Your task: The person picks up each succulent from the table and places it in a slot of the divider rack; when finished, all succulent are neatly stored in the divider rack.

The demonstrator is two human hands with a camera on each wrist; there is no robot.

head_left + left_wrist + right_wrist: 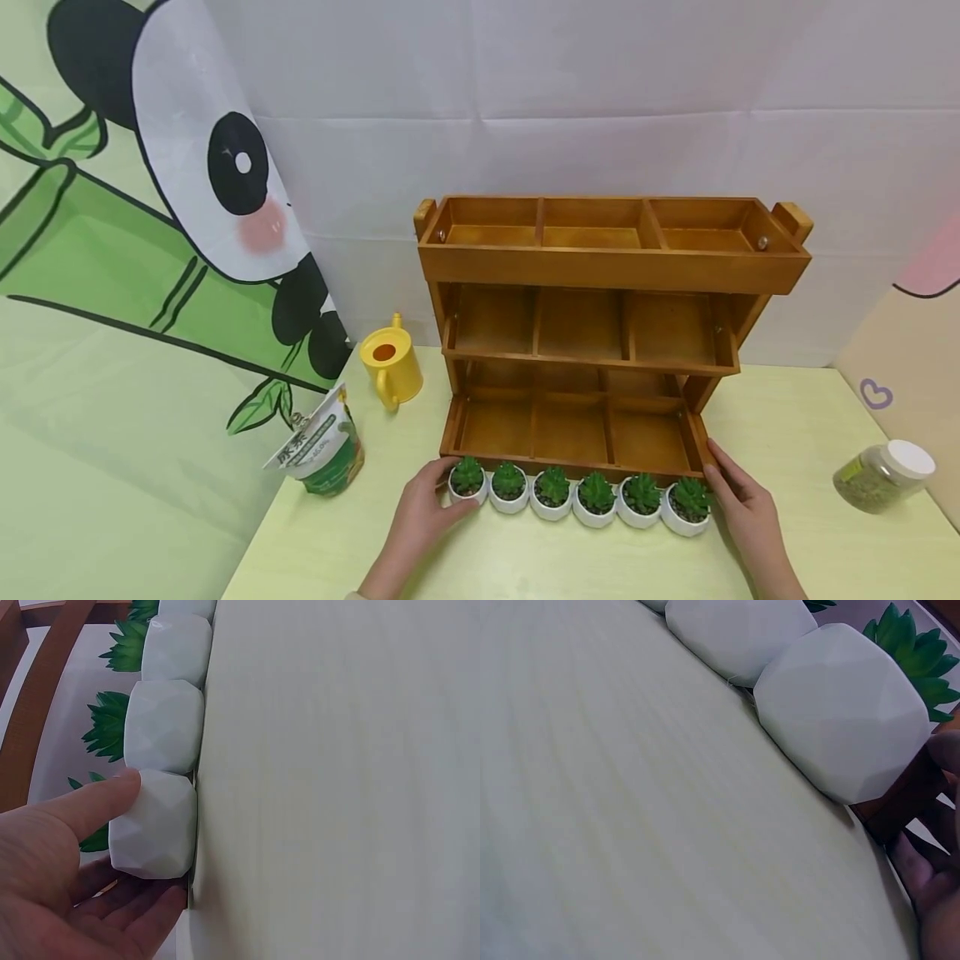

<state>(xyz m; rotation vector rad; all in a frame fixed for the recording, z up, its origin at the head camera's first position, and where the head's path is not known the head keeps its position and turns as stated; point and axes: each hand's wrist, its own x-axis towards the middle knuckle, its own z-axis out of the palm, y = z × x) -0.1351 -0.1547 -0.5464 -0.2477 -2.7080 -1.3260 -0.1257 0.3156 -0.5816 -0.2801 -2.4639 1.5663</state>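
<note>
Several small potted succulents (552, 491) in white faceted pots stand in a row along the front of a brown wooden tiered shelf (615, 268). At the row's left end, my left hand (425, 510) holds the end pot (155, 825) between thumb and fingers, the thumb on its front and the fingers round its outer side. My right hand (750, 517) lies beside the right-end succulent (687, 503), fingers extended along the shelf's lower right side. In the right wrist view the thumb is at the side of that white pot (840, 712); firm contact is hard to tell.
Left of the shelf stands a yellow watering can (392, 364). A green-and-white bag (330, 450) leans near the table's left edge. A clear jar with a white lid (883, 475) lies tilted at the right. A printed cloth (600, 75) hangs behind the table (810, 417).
</note>
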